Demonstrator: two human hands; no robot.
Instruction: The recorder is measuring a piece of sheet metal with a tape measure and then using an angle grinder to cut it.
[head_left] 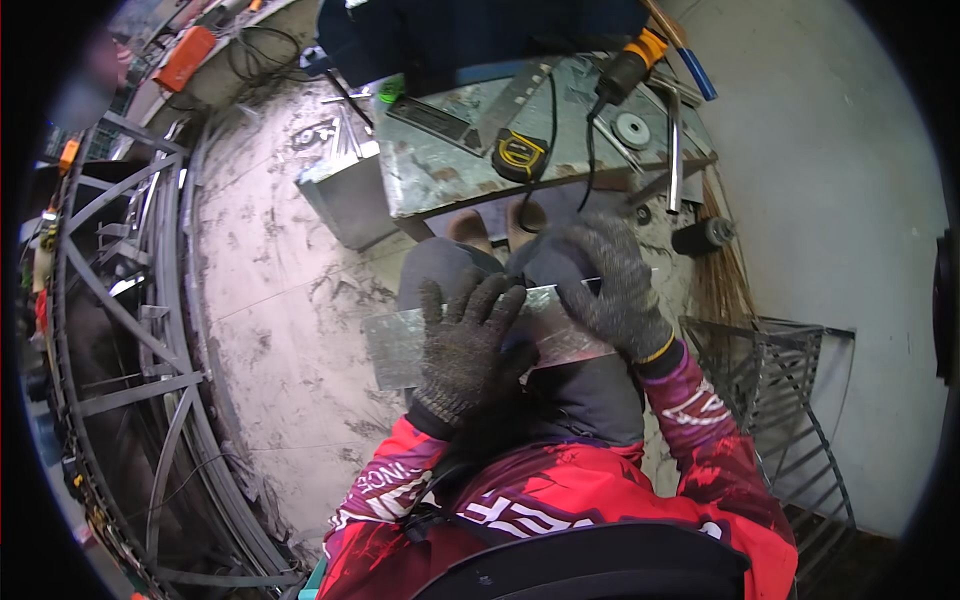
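A flat strip of shiny sheet metal (395, 350) lies across my lap, tilted slightly up toward the right. My left hand (465, 345), in a dark grey knit glove, rests flat on its left half with the fingers spread. At the right part of the strip, my right hand (615, 285) in a matching glove is bent round the far edge, its thumb over the top face. The right fingertips are blurred and partly hidden. A thin bright line shows beside that hand; I cannot tell whether it is the sheet's edge or something separate.
A low metal-topped bench (440, 185) stands ahead, carrying a tape measure (519, 155), a square (510, 105), a corded power tool (630, 70) and a disc (631, 130). Steel framework (130, 390) runs along the left. A black bottle (703, 236) and metal grating (790, 390) are at right.
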